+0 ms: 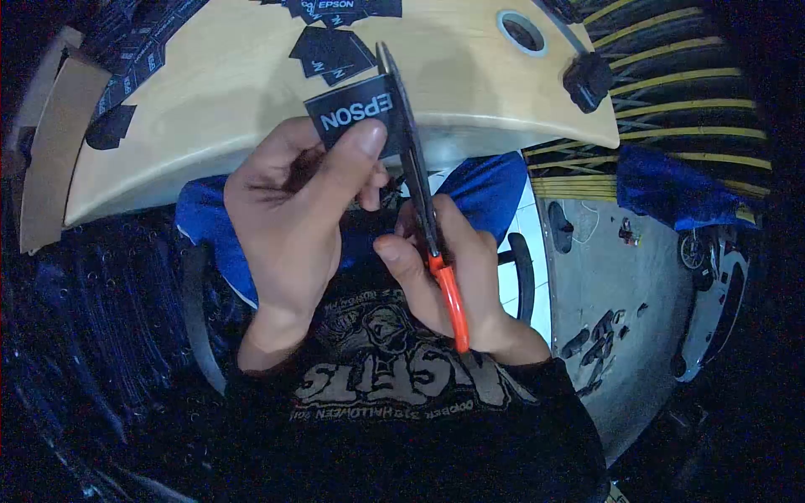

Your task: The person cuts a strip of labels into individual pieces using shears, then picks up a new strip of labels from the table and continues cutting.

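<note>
My left hand pinches a small black card printed with EPSON in white, thumb on top of it. In my right hand is a pair of scissors with red-orange handles and long dark blades pointing up and away from me. The blades run along the right edge of the card, their tips reaching past its far corner. Both hands are held in front of my chest, by the near edge of the wooden table. Part of my right fingers is hidden behind the handles.
Black cut pieces with white print lie on the table beyond the card. A roll of tape and a dark object are at the right. Cardboard stands at the left edge. A yellow-slatted folding gate is on the right.
</note>
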`<state>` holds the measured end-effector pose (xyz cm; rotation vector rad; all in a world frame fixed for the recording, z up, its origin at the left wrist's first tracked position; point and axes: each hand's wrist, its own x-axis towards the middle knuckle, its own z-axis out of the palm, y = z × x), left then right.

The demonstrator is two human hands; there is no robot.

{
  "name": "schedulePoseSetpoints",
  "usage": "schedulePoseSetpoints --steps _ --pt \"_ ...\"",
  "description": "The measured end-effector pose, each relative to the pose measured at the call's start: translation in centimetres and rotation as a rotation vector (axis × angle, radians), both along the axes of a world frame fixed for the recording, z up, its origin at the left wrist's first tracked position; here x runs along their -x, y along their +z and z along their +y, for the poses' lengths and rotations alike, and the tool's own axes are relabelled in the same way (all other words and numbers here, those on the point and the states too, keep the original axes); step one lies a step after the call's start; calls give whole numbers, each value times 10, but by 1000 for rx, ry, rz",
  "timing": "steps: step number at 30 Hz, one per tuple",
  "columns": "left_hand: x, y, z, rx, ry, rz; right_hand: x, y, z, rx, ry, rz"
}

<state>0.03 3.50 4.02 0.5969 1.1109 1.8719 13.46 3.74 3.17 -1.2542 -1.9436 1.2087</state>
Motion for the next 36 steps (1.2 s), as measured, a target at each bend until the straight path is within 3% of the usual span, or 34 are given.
schedulePoseSetpoints --steps 9,14,16,19,20,22,24,28,33,36 --pt "5 -2 -2 -14 -36 -18 -4 -2 0 -24 12 -71" --pt "5 -4 -3 -5 -135 -35 -19 -8 12 160 143 306" --pt "5 -1 -4 40 -198 1 -22 -1 15 152 148 323" --pt "8 -4 -6 71 -338 63 -17 18 23 275 -33 402" --pt "8 -5 -7 57 -410 91 -16 18 26 274 -38 398" --pt "7 -1 -9 98 -429 117 -13 17 32 17 -65 402" --pt "7 0 -10 156 -479 138 -12 24 38 13 -42 438" --pt "9 1 -13 172 -416 219 -8 25 41 39 10 389" --pt "6 -7 -10 89 -302 191 5 18 32 191 -98 720" --pt "1 -2 -8 77 -273 148 9 10 32 140 -62 823"
